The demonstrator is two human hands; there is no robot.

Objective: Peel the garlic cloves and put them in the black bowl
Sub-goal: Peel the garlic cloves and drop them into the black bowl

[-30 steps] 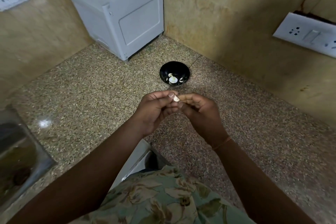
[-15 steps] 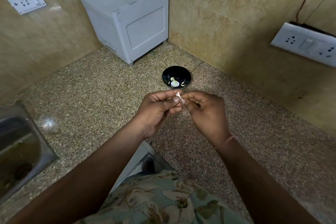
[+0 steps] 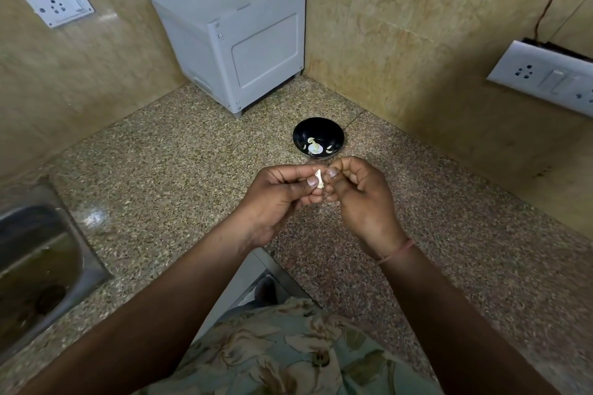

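- Clove (image 3: pixel 319 179): small, pale and cream-white, with a pointed tip turned upward. We see it between the fingertips of both hands, above the counter (image 3: pixel 179 163) and just nearer to us than the bowl (image 3: pixel 333 135). We cannot tell how much skin it has left.
- Left hand (image 3: pixel 279 199): fingers curled, thumb and forefinger pinching the clove from its left side, the thumbnail against it.
- Right hand (image 3: pixel 359 199): fingers curled in tightly, thumb and forefinger tips pinching the clove's right side. The two hands touch at the fingertips. A thin thread (image 3: pixel 396 250) circles this wrist.
- Bowl: black, round and upright on the counter, just beyond the hands. We see several pale pieces (image 3: pixel 314 148) on its bottom, one larger than the rest.
- Counter: speckled stone, meeting tan walls at a corner.
- Box (image 3: pixel 237 32): white, on short feet, standing in the corner beyond the bowl.
- Sink (image 3: pixel 38 260): steel, set into the counter at the far left.
- Sockets: one white plate on the left wall (image 3: pixel 57 1), one on the right wall (image 3: pixel 545 77).
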